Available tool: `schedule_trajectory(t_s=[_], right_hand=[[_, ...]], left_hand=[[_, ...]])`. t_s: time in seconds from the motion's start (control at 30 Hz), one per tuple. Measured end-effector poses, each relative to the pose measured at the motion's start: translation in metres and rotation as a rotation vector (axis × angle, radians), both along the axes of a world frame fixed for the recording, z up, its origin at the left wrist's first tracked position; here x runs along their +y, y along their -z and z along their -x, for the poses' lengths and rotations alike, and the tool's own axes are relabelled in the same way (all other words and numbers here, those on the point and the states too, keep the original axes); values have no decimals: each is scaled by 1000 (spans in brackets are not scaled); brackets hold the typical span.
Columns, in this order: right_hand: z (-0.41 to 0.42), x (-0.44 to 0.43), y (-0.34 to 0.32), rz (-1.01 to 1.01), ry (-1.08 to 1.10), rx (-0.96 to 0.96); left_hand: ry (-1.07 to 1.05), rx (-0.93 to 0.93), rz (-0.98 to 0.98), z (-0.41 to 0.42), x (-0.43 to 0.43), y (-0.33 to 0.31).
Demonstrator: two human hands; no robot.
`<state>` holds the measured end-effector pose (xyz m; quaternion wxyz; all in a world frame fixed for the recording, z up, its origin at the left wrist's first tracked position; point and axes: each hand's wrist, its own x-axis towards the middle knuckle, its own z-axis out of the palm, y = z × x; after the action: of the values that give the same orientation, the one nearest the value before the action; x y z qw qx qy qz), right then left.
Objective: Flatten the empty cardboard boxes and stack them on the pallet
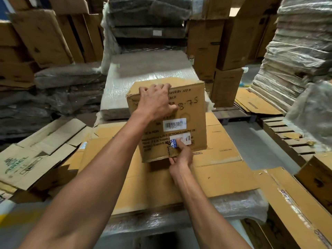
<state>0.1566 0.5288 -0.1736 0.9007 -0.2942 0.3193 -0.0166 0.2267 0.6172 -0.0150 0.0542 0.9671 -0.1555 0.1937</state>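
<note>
The box (186, 112) stood at the centre of the frame, closed and in full shape, not yet flattened. It rested on a layer of flattened cardboard sheets (215, 173). My left hand (155, 102) gripped its top far edge, fingers curled over the rim. My right hand (181, 158) was clamped on its bottom near edge beside a strip of brown tape (170, 150), one finger lying up across a white label (185, 139). I could not tell whether I had the tape itself pinched.

The sheets lay on a plastic-wrapped stack (233, 207). More flattened boxes (36, 155) sprawled at lower left, and a bare wooden pallet (287, 139) showed at right. Standing cartons (41, 36) crowded the upper left. I judged the job partway done: several boxes lay flat, while this one wanted its seam opened, collapsing and stacking.
</note>
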Motion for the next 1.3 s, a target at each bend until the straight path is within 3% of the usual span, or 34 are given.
schedule_trajectory(t_s=[0.13,0.27,0.47,0.6,0.67,0.73,0.8,0.97,1.13,1.2,1.3], right_hand=[[-7,-23,-42,146,194,-225],[-29,-64,-110,706,269,-461],[-49,-73,-186,1495,17,-782],[-44,-50,-201,1922,-105,-956],[-40,-36,-195,2121,-257,-1025],[-37,-25,-177,2262,-400,-1059],[-34,-19,-154,2275,-482,-1101],[-22,-28,-114,2353,-484,-1117],[-10,-47,-80,2444,-592,-1098],[-6,-51,-64,2439,-615,-1087],[1,-54,-42,2434,-663,-1045]], left_hand=[[-85,-150,318,14,7,-15],[-120,-219,952,51,14,-7],[-113,-89,1934,82,-3,52],[-168,-31,2375,99,-37,98],[-263,60,2502,106,-52,122],[-326,196,2501,115,-65,143],[-365,313,2454,121,-72,163],[-272,597,2321,135,-66,200],[-397,911,2228,141,-44,223],[-482,966,2112,142,-37,230],[-538,983,1790,148,-24,227]])
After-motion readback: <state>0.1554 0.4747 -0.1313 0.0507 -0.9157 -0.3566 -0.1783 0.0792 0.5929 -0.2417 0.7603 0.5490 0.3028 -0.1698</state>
